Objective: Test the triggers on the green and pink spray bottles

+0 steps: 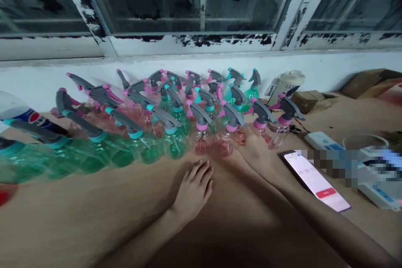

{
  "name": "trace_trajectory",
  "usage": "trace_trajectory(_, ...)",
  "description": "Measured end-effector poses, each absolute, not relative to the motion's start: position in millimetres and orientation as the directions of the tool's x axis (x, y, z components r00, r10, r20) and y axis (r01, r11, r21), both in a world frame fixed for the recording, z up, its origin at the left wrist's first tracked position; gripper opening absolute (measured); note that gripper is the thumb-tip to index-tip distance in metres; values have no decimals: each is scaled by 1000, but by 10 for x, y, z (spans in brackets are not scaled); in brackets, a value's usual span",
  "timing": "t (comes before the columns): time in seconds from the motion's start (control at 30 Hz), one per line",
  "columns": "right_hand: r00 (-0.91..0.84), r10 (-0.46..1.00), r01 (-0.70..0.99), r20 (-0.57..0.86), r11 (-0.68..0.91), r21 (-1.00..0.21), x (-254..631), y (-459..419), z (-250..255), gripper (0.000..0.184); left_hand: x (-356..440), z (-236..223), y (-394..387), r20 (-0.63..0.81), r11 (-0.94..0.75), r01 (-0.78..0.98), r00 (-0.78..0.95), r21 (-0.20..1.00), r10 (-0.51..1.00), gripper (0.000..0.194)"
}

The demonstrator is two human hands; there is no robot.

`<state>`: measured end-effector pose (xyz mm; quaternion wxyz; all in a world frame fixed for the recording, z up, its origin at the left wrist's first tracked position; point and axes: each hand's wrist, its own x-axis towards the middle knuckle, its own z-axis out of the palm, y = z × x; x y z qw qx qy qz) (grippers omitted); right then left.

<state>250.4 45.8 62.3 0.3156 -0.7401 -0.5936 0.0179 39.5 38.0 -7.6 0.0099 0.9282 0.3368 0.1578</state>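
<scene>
Left hand (192,192): lies palm down on the table (94,217), well to the left of the phone (314,176), fingers stretched out, released.
Right hand (256,148): just left of the phone, touching a pink spray bottle (223,146); its fingers are partly hidden, so I cannot tell whether they close round the bottle.
Pink spray bottle: stands in the front row, left of the phone, with a pink collar and a grey trigger head.
Other pink bottles (201,144): one is just beside that bottle, on the side away from the phone; two more stand beyond the right hand, nearer the phone.
Green bottles (150,148): fill the front row farther left of the phone, with teal collars; more bottles of both colours crowd behind.
Phone screen: lit, with a red button; the digits are blurred.
Power strip (323,140): beyond the phone's top end.
Cup (289,81): pale, lidded, farther back than the phone, near the wall (326,65).
Cola bottle (34,119): far left of the phone, behind the green bottles.
Window (188,4): above everything, well behind the phone, its frame paint flaking.
</scene>
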Motion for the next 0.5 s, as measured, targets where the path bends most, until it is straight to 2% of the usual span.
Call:
trace_trajectory(0.07,305,877,881,371,-112,-460,2503,493,602,42,392,-78,382,289,-775,621,725,118,625,34)
trace_trajectory(0.17,312,865,866,392,-91,-491,2505,537,564,38,394,-75,385,285,-771,625,723,119,630,34)
trace_trajectory(0.23,322,853,839,410,-58,-540,2506,541,536,40,397,-71,385,281,-770,627,723,119,631,34)
trace_trajectory(0.4,386,801,720,457,49,-693,2565,352,488,62,399,-68,389,280,-770,628,724,110,630,34)
trace_trajectory(0.5,400,801,630,446,113,-768,2687,125,495,54,390,-76,396,281,-775,623,728,111,625,35)
